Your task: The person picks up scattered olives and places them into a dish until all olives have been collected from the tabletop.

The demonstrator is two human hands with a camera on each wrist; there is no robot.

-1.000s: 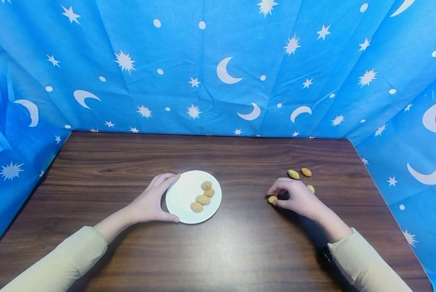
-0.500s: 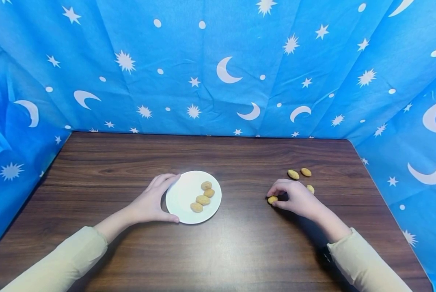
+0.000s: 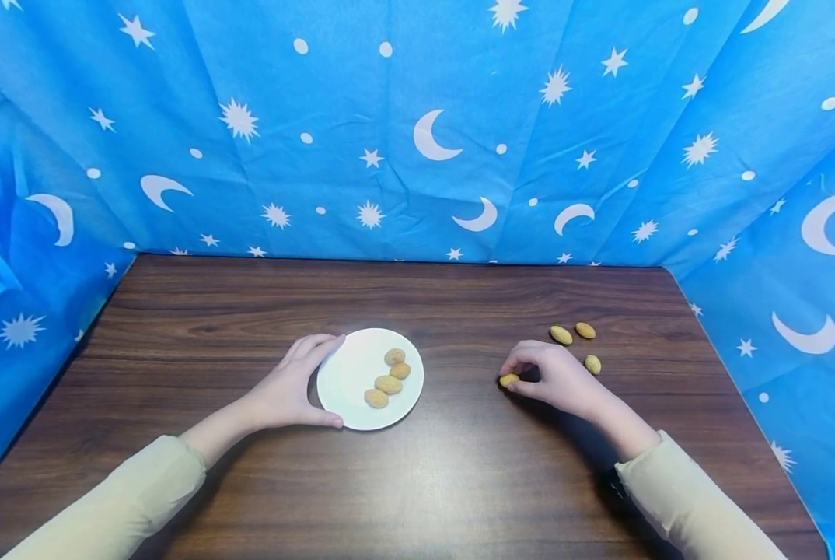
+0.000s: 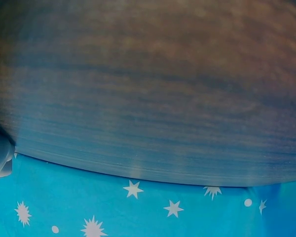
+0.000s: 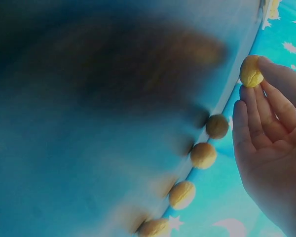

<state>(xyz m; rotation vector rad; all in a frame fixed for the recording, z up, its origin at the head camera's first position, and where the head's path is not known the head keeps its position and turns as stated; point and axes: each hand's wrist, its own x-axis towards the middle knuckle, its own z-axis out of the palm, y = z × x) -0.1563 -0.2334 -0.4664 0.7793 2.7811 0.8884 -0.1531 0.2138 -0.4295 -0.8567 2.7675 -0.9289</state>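
Observation:
My left hand (image 3: pixel 293 383) holds the left side of a small white plate (image 3: pixel 347 365), its fingers at the far rim and its thumb at the near rim. On the plate several yellow-brown oval nut-like pieces (image 3: pixel 388 384) lie in a slanting row. To the right, my right hand (image 3: pixel 553 376) pinches another nut-like piece (image 3: pixel 508 380) between thumb and fingertips, low over the table. In the right wrist view this piece (image 5: pixel 251 71) shows a creased, rounded surface. Only a bit of the left hand (image 4: pixel 0 157) enters the left wrist view.
Beyond the right hand lie three loose nut-like pieces, one at the far right (image 3: pixel 585 330), one beside it (image 3: pixel 560 335) and one nearer the wrist (image 3: pixel 593 364). The dark wood table (image 3: pixel 424 295) ends at a blue star-and-moon cloth (image 3: pixel 347 155).
My right hand has shifted slightly left with the pinched nut-like piece, bringing the loose piece by its wrist fully into sight. The left hand and plate stay in place.

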